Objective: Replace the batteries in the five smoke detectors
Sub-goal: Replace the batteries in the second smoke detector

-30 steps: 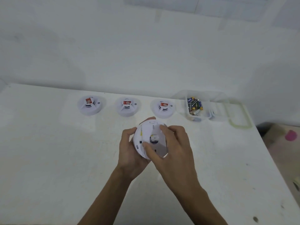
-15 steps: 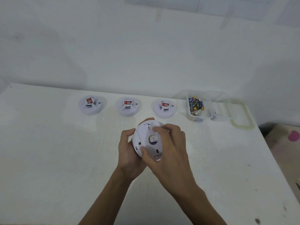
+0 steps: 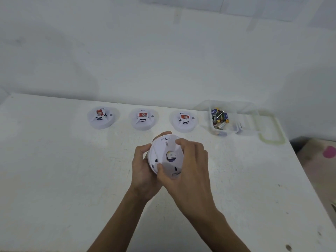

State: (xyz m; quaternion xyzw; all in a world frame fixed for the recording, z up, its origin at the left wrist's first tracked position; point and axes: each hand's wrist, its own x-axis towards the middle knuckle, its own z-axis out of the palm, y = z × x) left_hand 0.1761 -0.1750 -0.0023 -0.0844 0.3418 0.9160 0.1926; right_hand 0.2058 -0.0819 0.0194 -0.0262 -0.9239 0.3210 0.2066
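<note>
Your left grip cups the smoke detector; your right grip clamps its back. Uneven twisting could slip it from both grips onto the worktop.

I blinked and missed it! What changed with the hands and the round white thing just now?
The right hand shifted its grip on the round white plastic smoke detector and seems to have twisted its back a little. The yellow wire seen before hardly shows now. The left hand kept holding it. The three white detectors in the row and the clear plastic battery box stayed put.
</note>
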